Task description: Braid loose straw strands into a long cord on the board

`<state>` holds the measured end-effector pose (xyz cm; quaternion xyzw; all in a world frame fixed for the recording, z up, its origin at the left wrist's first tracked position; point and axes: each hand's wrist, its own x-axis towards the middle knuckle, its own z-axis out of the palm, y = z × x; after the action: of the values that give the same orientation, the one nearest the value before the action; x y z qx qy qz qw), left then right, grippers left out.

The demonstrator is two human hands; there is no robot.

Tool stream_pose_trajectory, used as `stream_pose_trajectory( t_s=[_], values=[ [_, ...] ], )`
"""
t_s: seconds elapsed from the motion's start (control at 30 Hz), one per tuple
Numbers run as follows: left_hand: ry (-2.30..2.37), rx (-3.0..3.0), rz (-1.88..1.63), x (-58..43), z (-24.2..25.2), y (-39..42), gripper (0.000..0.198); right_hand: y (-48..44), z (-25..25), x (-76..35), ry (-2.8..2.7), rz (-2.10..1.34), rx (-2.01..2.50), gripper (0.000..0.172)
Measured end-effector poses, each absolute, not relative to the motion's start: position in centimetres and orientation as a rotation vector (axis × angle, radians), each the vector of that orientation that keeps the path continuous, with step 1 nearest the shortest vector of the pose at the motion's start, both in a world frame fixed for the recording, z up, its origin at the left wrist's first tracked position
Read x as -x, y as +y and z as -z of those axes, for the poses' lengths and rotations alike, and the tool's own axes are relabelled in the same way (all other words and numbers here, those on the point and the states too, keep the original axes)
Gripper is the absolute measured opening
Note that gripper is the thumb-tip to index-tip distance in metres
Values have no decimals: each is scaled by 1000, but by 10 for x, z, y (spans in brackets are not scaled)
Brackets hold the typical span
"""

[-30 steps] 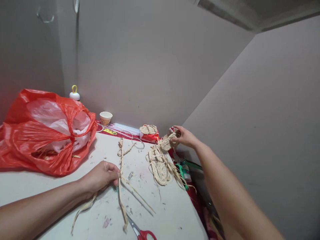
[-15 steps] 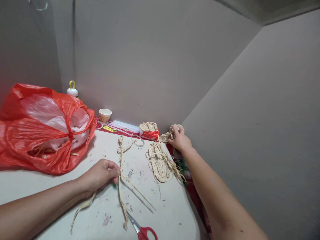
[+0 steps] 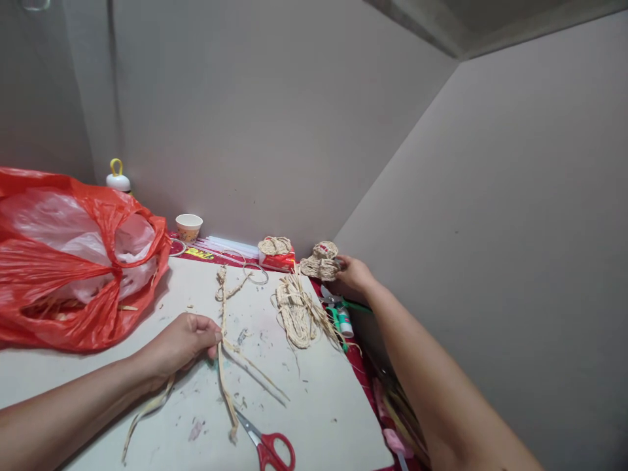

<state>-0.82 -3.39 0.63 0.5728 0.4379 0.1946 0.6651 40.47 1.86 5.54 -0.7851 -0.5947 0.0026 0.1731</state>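
Straw strand (image 3: 224,386) lies lengthwise on the table (image 3: 318,405). Left hand (image 3: 184,343) pinches it mid-length, thumb against curled fingers. Right hand (image 3: 354,275) closes on a small woven bundle (image 3: 320,260), held just off the table's far right edge.

Risk: a loose grip could drop the bundle into the clutter by the wall, and a tug could fray the pinched strand.

Right fingertips are hidden behind the bundle. Scissors (image 3: 269,446) are cut off at the frame bottom.

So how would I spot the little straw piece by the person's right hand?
Look to the far right corner of the white table, by the walls. Beyond the flat straw mat sits a small knotted straw bundle, touched by the right hand. Unlike the straw coil to its left, it sits on no red box.
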Motion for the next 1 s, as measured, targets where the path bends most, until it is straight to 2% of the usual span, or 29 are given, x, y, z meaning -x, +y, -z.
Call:
stream_pose_trajectory(
  t_s=[0.17, 0.33, 0.47, 0.77, 1.0],
  values=[
    [999, -1287, -433, 8, -5, -34, 28, 19, -53, -403, -1658, 104, 2330, 24],
    [984, -1286, -439, 9, -3, -34, 30, 16, -70, -404, -1525, 241, 2382, 38],
    [974, -1299, -447, 10, 0, -31, 29, -2, -97, -402, -1461, 282, 2346, 35],
    [933, -1286, -490, 12, 4, -29, 23, -94, -136, -336, -1571, 152, 2130, 30],
    [915, -1278, -523, 13, 7, -28, 21, -101, -114, -300, -1603, 8, 2112, 31]
  ],
)
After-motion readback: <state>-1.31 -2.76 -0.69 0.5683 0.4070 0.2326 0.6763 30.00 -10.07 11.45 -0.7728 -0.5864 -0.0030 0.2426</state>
